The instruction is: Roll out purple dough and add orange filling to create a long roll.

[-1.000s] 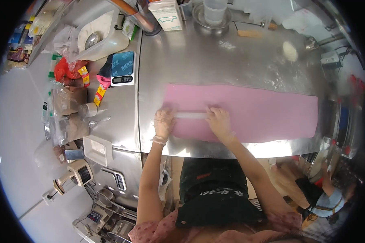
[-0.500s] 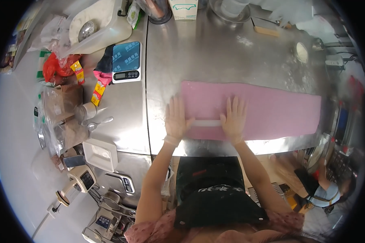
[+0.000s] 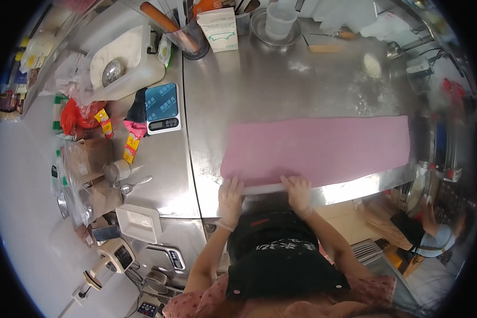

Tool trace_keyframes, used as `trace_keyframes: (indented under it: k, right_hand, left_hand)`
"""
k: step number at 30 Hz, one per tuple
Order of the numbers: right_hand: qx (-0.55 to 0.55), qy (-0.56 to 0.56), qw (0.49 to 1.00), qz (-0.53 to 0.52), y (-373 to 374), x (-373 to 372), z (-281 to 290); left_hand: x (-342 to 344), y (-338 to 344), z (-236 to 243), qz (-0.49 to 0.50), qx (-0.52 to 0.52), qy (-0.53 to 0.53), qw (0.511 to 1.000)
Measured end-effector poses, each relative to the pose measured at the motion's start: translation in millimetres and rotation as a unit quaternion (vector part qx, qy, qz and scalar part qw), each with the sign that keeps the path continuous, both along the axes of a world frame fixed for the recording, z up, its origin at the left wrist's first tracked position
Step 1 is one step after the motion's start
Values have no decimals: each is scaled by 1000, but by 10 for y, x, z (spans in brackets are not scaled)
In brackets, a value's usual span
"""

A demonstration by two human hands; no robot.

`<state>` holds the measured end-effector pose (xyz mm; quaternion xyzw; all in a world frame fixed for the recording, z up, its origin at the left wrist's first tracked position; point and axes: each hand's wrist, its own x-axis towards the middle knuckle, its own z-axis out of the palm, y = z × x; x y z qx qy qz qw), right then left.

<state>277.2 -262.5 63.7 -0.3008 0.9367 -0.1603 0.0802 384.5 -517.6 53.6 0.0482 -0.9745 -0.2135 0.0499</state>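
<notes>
A long, flat sheet of pink dough (image 3: 318,148) lies across the steel table. At its near left edge is a white rolling pin (image 3: 265,188), with its middle showing between my hands. My left hand (image 3: 230,202) is curled over the pin's left end, close to the dough's lower left corner. Around the right end, my right hand (image 3: 298,194) has its fingers bent, and their tips reach the dough's near edge. Both hands are at the table's front edge, just above my dark apron (image 3: 273,246).
Left are a kitchen scale (image 3: 162,107), a flour bin (image 3: 124,69), a spoon (image 3: 136,184) and a white tray (image 3: 139,222). Behind the dough stand a carton (image 3: 218,31) and a plastic tub (image 3: 280,21); a scraper (image 3: 324,47) and a pale dough piece (image 3: 372,65) lie farther right. Another person (image 3: 437,238) is at lower right.
My hands and the rolling pin have come back toward me, from on the dough to its near edge. My flat, outstretched fingers are now bent around the pin. The view has shifted.
</notes>
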Motion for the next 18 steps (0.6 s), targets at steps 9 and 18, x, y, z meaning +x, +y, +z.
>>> trace_keyframes:
  k: [9, 18]
  right_hand:
    - [60, 56, 995, -48, -292, -1209, 74]
    - [50, 126, 985, -104, -926, -2564, 56]
  left_hand:
    - [-1519, 3, 212, 36, -69, -158, 984]
    - [-2885, -529, 89, 79, -161, -76, 981]
